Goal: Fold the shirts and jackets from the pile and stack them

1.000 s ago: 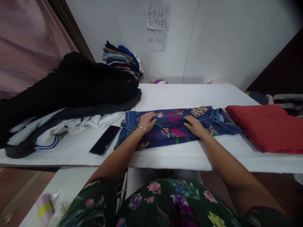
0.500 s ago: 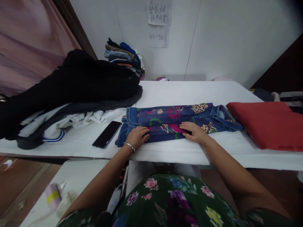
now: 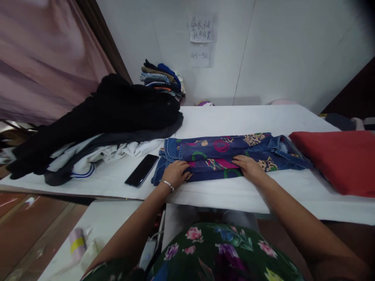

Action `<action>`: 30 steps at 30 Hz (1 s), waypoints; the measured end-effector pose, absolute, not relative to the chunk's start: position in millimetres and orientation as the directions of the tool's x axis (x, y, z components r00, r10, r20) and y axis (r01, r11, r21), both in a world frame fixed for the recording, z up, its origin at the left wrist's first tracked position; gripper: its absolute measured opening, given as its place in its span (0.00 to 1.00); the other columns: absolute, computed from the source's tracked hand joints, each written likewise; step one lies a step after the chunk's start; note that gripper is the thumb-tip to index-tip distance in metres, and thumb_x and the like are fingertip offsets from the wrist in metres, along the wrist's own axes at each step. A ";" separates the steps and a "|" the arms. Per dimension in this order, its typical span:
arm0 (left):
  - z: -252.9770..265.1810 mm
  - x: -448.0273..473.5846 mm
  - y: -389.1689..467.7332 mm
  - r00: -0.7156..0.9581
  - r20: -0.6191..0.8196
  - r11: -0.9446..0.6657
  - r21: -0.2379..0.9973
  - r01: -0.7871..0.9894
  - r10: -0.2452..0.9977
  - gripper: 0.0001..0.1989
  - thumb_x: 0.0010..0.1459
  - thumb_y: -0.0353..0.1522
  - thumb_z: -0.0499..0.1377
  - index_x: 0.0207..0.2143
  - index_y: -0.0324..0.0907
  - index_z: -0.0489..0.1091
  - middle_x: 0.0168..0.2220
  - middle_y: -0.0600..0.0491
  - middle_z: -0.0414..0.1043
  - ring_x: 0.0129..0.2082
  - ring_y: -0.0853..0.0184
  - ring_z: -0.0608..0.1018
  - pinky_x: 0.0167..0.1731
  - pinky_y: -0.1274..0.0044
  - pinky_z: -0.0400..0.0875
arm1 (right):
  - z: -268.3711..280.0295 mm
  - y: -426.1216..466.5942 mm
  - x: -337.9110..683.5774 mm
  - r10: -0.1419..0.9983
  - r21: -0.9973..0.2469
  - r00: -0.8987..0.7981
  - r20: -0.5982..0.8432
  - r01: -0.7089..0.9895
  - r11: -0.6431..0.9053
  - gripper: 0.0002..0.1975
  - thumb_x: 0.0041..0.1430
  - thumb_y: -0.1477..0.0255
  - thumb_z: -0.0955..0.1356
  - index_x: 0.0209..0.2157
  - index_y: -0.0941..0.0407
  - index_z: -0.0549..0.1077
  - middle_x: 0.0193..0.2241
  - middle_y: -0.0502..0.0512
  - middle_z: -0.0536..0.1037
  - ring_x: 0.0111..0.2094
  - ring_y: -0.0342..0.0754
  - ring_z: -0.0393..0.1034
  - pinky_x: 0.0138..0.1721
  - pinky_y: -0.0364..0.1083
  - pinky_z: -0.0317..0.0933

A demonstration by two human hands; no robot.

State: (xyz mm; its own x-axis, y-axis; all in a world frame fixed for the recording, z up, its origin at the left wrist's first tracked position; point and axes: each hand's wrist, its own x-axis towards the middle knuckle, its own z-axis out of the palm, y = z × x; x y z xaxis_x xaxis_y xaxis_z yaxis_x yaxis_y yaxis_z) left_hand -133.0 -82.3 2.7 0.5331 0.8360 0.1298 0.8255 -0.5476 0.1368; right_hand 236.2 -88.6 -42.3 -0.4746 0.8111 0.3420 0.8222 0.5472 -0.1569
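Note:
A blue denim jacket [image 3: 205, 150] with pink, green and tan printed patterns lies folded into a long strip on the white-covered table. Its collar end points right, and a cuff and hem show at the left end. My left hand [image 3: 176, 173] rests on the near left part of the strip, fingers laid out over the cloth, a silver bracelet on the wrist. On the near layer right of the middle lies my right hand [image 3: 249, 168], its fingers stretched toward the left. Neither hand grips the fabric visibly.
A black phone [image 3: 142, 170] lies left of the jacket. Behind it, a heap of black garments [image 3: 125, 107] covers white clothing [image 3: 117, 153]. A folded red item [image 3: 336, 160] sits at the right, close to the collar. Folded clothes [image 3: 161, 80] are stacked at the back.
The whole view has shifted slightly, so everything appears lower and further right. Both hands stay on the jacket, and more of a green ring on its near layer shows beside my right hand.

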 end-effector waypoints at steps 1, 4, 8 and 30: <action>4.1 -132.4 -81.4 0.537 0.120 -0.549 0.118 0.827 0.835 0.12 0.59 0.33 0.57 0.44 0.43 0.72 0.48 0.49 0.73 0.48 0.61 0.71 0.49 0.71 0.65 | -43.3 -88.3 237.1 0.805 -0.145 -0.480 0.348 0.821 0.553 0.25 0.50 0.84 0.60 0.48 0.58 0.76 0.49 0.60 0.75 0.52 0.55 0.68 0.53 0.55 0.63; 8.5 -133.4 -79.5 0.533 0.092 -0.540 0.076 0.838 0.841 0.09 0.61 0.31 0.53 0.37 0.42 0.74 0.40 0.49 0.75 0.42 0.63 0.73 0.43 0.72 0.67 | -47.1 -88.0 239.8 0.794 -0.115 -0.487 0.363 0.822 0.557 0.25 0.51 0.84 0.60 0.48 0.57 0.76 0.48 0.60 0.76 0.51 0.56 0.69 0.51 0.56 0.65; 8.3 -140.5 -81.0 0.521 0.135 -0.535 0.104 0.838 0.842 0.10 0.62 0.30 0.52 0.33 0.42 0.73 0.36 0.50 0.74 0.39 0.64 0.73 0.40 0.73 0.67 | -54.4 -88.4 241.9 0.796 -0.128 -0.479 0.370 0.823 0.554 0.27 0.49 0.85 0.60 0.49 0.54 0.76 0.50 0.57 0.75 0.52 0.55 0.68 0.51 0.56 0.65; 6.8 -115.5 -40.5 0.445 0.147 -0.447 -0.019 0.894 0.883 0.16 0.60 0.27 0.51 0.49 0.44 0.70 0.53 0.50 0.71 0.53 0.60 0.69 0.49 0.66 0.64 | -39.4 -101.4 228.5 0.813 -0.189 -0.430 0.391 0.828 0.529 0.19 0.57 0.66 0.64 0.47 0.57 0.76 0.50 0.63 0.75 0.53 0.59 0.67 0.52 0.60 0.62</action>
